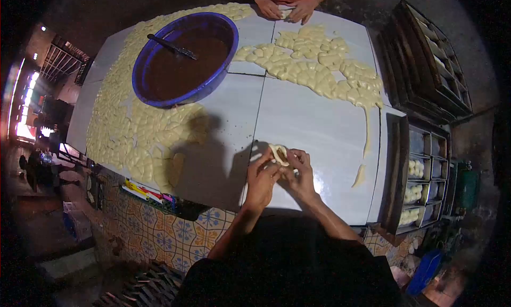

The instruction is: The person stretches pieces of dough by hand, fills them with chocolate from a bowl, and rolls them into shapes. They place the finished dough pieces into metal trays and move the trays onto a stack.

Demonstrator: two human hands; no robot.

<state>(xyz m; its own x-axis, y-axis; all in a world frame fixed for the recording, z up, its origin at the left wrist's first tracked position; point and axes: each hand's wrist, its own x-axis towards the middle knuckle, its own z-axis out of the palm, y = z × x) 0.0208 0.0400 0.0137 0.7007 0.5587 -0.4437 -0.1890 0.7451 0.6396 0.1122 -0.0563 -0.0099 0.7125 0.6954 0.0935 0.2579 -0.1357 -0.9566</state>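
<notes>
Between my two hands, above the near part of the white tiled table [314,131], is a small piece of dough [278,154] with brown filling showing in its middle. The fingers of my left hand [261,179] grip its left side. On the right, my right hand [301,174] pinches the opposite edge. Both hands touch the dough, and its underside is hidden by my fingers. Up and to the left stands a blue basin [139,78] of brown filling [178,73], with a dark-handled utensil [173,46] resting in it.
Flattened dough pieces [133,142] cover the left side, with more dough pieces [319,73] at the back right. Across the table another person's hands [287,10] work on dough. A divided metal tray [420,174] with white dough rolls stands right, near stacked trays [431,57].
</notes>
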